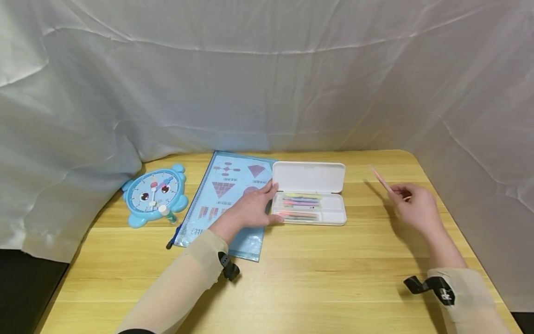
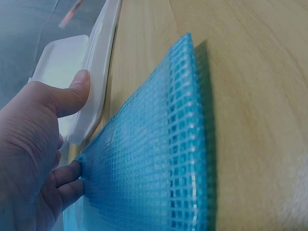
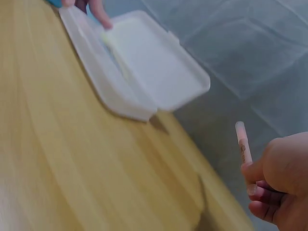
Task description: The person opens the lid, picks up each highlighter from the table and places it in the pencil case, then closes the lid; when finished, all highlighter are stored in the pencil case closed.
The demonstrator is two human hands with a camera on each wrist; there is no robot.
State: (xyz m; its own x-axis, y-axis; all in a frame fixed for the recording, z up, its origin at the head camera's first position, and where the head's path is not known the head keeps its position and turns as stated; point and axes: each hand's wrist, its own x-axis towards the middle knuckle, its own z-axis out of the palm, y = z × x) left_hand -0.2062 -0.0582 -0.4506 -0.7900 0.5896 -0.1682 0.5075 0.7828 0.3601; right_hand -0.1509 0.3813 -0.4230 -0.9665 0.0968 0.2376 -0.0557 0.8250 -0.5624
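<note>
A white pencil case stands open on the table, its lid tipped back. Several coloured pens lie in its larger compartment. My left hand holds the case's left end, thumb at the near corner and fingers by the hinge; in the left wrist view the thumb presses on the white rim. Off to the right of the case, my right hand pinches a slim pink pen between thumb and fingers. The pen is raised above the table, its tip slanting up and away.
Under my left forearm lies a blue mesh zip pouch with printed shapes. At the left sit a blue animal-faced toy clock and a small tube with a white cap. A pale curtain hangs behind the wooden table.
</note>
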